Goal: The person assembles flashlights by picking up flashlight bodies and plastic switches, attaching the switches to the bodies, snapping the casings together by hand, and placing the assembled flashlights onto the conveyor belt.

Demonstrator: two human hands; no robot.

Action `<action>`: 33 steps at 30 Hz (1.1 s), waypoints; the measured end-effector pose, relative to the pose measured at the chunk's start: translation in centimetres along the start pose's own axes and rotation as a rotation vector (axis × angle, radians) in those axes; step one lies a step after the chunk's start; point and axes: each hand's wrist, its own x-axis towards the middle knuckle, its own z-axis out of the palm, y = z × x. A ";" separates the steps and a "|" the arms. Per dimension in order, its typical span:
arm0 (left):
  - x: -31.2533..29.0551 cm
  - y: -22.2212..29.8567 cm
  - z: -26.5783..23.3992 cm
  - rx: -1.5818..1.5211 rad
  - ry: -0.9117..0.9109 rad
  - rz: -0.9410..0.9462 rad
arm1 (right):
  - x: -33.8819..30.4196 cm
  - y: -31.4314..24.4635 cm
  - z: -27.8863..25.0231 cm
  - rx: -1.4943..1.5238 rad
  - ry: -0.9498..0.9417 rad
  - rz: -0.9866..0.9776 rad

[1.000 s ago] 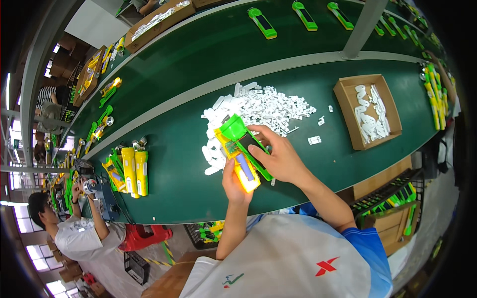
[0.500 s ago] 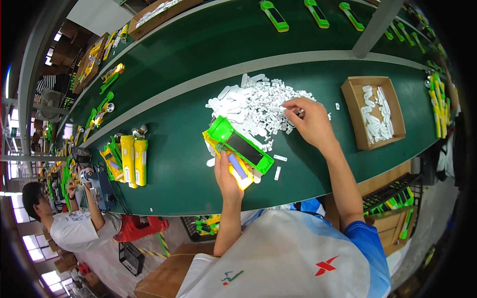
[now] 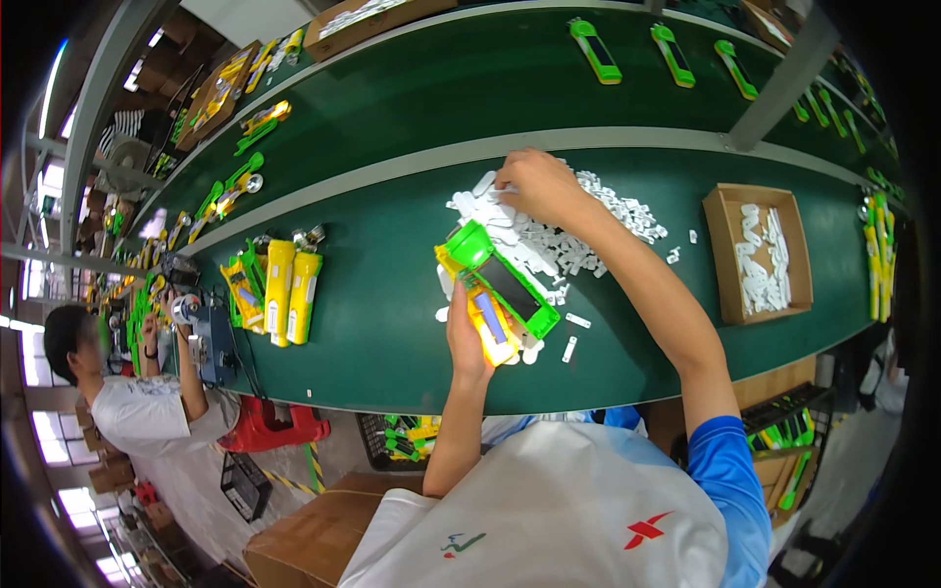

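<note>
- In the head view, gripping an opened flashlight (image 3: pixel 498 277) in the left hand (image 3: pixel 470 345), with fingers curled firmly around its yellow shell (image 3: pixel 503 351).
- Held above the green counter (image 3: pixel 372 333), at the near side of a pile of white plastic pieces (image 3: pixel 622 211).
- Showing a purple cylindrical cell (image 3: pixel 488 318) inside the yellow shell, and a long dark panel (image 3: pixel 512 286) in the green shell (image 3: pixel 545 321), set askew to the right.
- Reaching with the right hand (image 3: pixel 539 186) into the far left part of the pile, with fingers bent downward; impossible to tell whether pinching a piece.
- Near the lower end of the green shell, two loose white strips (image 3: pixel 578 320) on the counter.
- Farther right, a cardboard box (image 3: pixel 724 260) with more white pieces inside.
- Well to the left, two yellow flashlights (image 3: pixel 278 294) side by side, next to partly assembled ones.
- Beyond the grey rail (image 3: pixel 412 181), three green flashlights (image 3: pixel 595 54) in a row.
- At far left, a co-worker (image 3: pixel 147 412) beside a red stool (image 3: pixel 260 426).
</note>
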 end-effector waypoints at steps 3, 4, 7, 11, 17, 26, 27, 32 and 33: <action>0.7 1.0 0.7 0.024 0.024 -0.016 | -0.7 -1.2 -1.6 0.332 0.111 0.125; 1.0 1.5 0.9 0.021 -0.016 -0.015 | -1.0 -2.1 -2.6 0.533 0.110 0.180; 1.7 2.7 2.0 0.000 -0.047 -0.005 | -2.1 -4.1 -5.1 1.120 0.081 0.273; 3.8 2.6 4.8 0.034 -0.091 -0.019 | -4.3 -6.9 -8.0 1.074 0.167 0.203; 4.3 4.8 8.8 0.139 -0.186 0.159 | -3.7 -7.9 -8.6 1.263 0.276 0.241; 9.1 0.6 12.4 0.332 -0.187 0.542 | -5.4 -6.8 -9.9 0.708 0.374 0.244; 8.9 1.0 13.2 0.245 -0.244 0.523 | -5.5 -6.1 -9.7 0.742 0.344 0.313; 8.5 2.4 13.8 0.291 -0.225 0.518 | -3.6 -4.5 -9.0 0.942 0.355 0.298; 8.7 2.1 13.8 0.290 -0.217 0.513 | -3.5 -4.5 -8.9 0.944 0.346 0.303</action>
